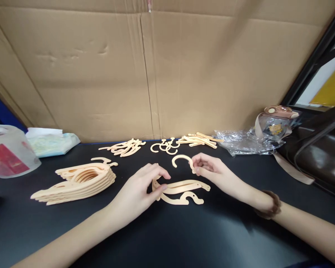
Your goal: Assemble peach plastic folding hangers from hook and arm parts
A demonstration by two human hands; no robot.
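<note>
A pale C-shaped hanger hook (181,158) is pinched at its lower end between the thumb and fingers of my right hand (209,171). It is raised above the black table. My left hand (146,184) is curved over the left end of some flat hanger pieces, its thumb and index finger apart. Whether it touches them is hard to tell. These pieces are a long curved hanger bar (181,187) with holes and, in front of it, a hanger arm (174,201) with a notched, curled end. My left hand hides their left ends.
A stack of hanger pieces (83,182) lies left. Behind are loose hanger arms (128,147), several hooks (165,146) and straight bars (198,140). Clear plastic wrap (242,143), a strapped container (275,124) and a dark bag (321,149) stand right; a translucent tub (24,156) stands left.
</note>
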